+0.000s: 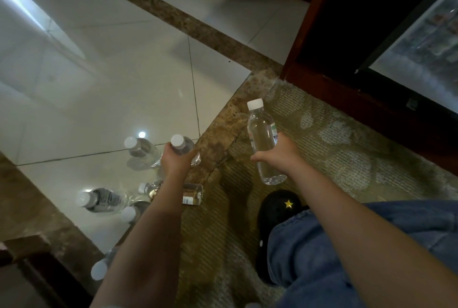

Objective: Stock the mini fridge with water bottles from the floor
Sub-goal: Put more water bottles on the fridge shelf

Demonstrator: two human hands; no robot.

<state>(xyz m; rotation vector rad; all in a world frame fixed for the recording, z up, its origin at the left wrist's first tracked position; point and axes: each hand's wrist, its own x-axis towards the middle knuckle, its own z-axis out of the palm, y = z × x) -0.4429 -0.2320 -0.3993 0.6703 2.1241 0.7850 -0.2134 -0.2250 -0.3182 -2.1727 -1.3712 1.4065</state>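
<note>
Shiny tile floor (pixel 99 84), rug (pixel 322 146); left hand (pixel 174 161) curled round upright bottle (pixel 186 147) near cap; right hand (pixel 280 156) curled round lifted bottle (pixel 260 131), middle. Spare bottles (pixel 142 151) beside left hand. Full, likely heavyish, smooth, slippy: grab middle. Mini fridge (pixel 421 35) beyond right hand.

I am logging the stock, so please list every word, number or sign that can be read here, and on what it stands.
No word or number can be read.
Held water bottle in right hand: label print, too small.
Second water bottle in left hand: no label shows.
Lying bottle on the floor: label blurred.
Dark-labelled bottle: blurred.
Black slipper: a yellow star, no words.
</note>
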